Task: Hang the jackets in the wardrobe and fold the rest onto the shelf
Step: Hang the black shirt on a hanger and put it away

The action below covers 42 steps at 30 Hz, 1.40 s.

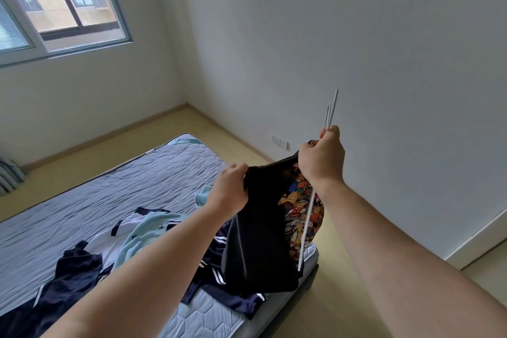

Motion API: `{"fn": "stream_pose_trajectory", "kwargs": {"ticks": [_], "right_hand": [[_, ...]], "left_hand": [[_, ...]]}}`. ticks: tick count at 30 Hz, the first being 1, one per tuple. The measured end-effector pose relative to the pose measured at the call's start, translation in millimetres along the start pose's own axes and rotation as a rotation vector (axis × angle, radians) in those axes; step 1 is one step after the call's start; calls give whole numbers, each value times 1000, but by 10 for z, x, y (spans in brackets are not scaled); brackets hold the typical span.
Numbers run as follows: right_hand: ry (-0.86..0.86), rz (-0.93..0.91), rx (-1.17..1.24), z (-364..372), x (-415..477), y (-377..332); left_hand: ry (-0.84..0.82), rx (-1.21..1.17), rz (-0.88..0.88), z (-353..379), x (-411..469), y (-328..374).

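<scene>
black jacket (258, 233) w/ white hanger (307, 223), both hands, above mattress (137, 181)

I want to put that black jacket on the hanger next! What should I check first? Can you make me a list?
1. Right hand grips the white hanger: ok.
2. Left hand grips the edge of the black jacket: ok.
3. Hanger inside the jacket: one arm lies against the bear-print lining; whether both shoulders are seated: cannot tell.
4. Jacket lifted free of the other clothes on the mattress: cannot tell, since its hem hangs right over them.
5. Wardrobe in sight: not ok, it is out of view.
</scene>
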State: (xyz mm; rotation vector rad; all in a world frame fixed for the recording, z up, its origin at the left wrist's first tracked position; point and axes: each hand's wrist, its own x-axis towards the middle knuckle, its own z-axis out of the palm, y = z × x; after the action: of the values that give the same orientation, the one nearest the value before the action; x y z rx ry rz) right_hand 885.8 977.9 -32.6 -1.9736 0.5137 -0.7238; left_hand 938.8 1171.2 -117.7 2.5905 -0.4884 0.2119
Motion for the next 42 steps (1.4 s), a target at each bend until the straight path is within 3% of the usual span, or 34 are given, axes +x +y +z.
{"fn": "stream_pose_trajectory", "kwargs": {"ticks": [5,10,15,18,23,28,31,34,42], "right_hand": [[25,-11,12,-13,35,19],[68,29,41,-99,141,17],[33,54,-54,-152,211,107],[43,82,-102,-165,232,209],[74,193,-103,-248,298,468],[-126,347,-313,-265,279,720],[-248,347,-393,-185,216,720],[-288,313,-281,-69,148,652],[-207,454,347,153,122,362]], "left_hand": [[-65,63,-282,218,-166,-371],[-209,-22,-623,179,-334,-694],[-152,-491,-799,46,-173,-649],[-84,-662,-707,-181,60,-390],[-65,-720,-483,-746,233,137],[-342,-443,-86,-1200,205,481],[-486,-440,-8,-1209,232,597],[-456,-374,-2,-1075,283,630],[-431,137,2,-815,240,531]]}}
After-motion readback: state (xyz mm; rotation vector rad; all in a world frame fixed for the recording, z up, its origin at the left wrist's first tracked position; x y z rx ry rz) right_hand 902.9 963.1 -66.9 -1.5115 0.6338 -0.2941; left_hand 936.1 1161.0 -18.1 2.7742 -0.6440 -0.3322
